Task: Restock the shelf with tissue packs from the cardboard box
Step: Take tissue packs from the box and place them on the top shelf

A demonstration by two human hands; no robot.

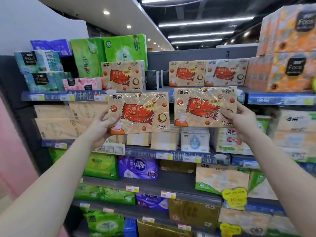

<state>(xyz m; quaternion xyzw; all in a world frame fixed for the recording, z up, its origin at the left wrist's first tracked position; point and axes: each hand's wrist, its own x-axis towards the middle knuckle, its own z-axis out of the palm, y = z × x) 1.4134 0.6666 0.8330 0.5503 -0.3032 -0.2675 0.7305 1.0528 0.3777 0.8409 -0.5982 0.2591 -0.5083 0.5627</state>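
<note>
At top shelf | left hand grips left pack — right hand, right pack (long axes horizontal)

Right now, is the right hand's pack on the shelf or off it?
Off it: the right hand grips the tissue pack by its edge, up in front of the top shelf.

My feed is bright and even, lit from above by long ceiling tubes and small round spotlights, with hardly any hard shadow on the shelf. White glare streaks the plastic wrap on the left tissue pack and the right tissue pack. The wide lens bows the shelf lines, and the orange packs at the right edge look soft and smeared.
</note>
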